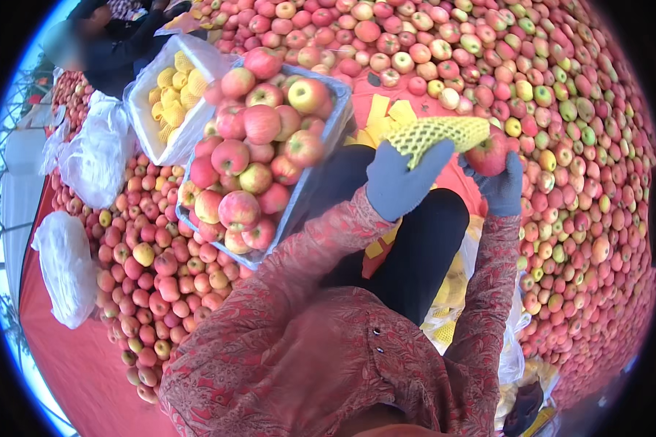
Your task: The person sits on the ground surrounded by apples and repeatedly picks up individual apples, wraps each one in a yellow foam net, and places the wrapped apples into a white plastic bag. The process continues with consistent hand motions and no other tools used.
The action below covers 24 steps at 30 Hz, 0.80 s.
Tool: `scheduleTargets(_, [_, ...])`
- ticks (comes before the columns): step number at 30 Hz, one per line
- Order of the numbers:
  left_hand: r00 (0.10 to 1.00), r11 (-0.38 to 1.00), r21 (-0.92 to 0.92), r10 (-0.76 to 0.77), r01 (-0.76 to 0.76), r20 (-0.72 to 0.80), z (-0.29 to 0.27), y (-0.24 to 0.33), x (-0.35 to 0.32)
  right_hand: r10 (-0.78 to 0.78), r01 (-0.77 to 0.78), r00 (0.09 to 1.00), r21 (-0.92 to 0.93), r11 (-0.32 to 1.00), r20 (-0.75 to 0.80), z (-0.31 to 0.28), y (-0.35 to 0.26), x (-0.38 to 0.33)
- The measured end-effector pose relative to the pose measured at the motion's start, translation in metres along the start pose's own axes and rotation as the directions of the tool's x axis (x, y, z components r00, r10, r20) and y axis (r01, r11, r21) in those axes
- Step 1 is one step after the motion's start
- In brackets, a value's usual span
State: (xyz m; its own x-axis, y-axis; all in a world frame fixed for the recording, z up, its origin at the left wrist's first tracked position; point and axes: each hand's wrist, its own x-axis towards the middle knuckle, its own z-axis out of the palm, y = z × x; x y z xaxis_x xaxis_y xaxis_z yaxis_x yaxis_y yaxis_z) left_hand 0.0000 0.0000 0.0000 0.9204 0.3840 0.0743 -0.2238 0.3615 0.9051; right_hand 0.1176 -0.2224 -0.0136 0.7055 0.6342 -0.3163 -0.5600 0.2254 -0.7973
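Note:
My left hand (403, 180), in a grey-blue glove, is closed on a yellow foam net sleeve (448, 135) that stretches out to the right. My right hand (503, 191), gloved alike, grips a red apple (486, 154). The sleeve's right end meets the apple's upper left side; whether it reaches around the fruit is hard to tell. Parts of the fingers of both hands are hidden behind what they hold. Flat yellow sleeves (378, 111) lie just beyond my left hand, on red cloth.
Left of my knees stands a plastic-lined blue crate (340, 95) heaped with apples (261, 124). Behind it, a white box (140, 116) holds fruit in yellow nets. Loose apples (576, 218) cover the right and far sides. Plastic bags (64, 269) lie left; another person (116, 54) is at upper left.

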Motion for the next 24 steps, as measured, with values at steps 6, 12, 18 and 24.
scheduleTargets(6, [0.965, 0.856, 0.469, 0.118, -0.218, 0.233, -0.178, 0.074, -0.094, -0.148, 0.225, 0.963, -0.374, 0.900, 0.224, 0.197, 0.084, 0.106])
scheduleTargets(12, [0.992, 0.783, 0.620, -0.035, -0.048, 0.122, -0.257, 0.074, -0.154, -0.015, 0.264, 0.953, -0.803, 0.535, 0.304, 0.294, 0.110, 0.188])
scheduleTargets(18, [0.996, 0.868, 0.490, -0.046, 0.078, -0.075, -0.262, 0.100, -0.156, -0.008, 0.181, 0.984, -0.983, 0.031, 0.180, 0.349, 0.141, 0.285])
scheduleTargets(24, [0.969, 0.880, 0.471, 0.063, 0.059, -0.239, -0.277, 0.097, -0.152, 0.002, 0.138, 0.990, -0.963, -0.231, 0.141, 0.370, 0.166, 0.341])
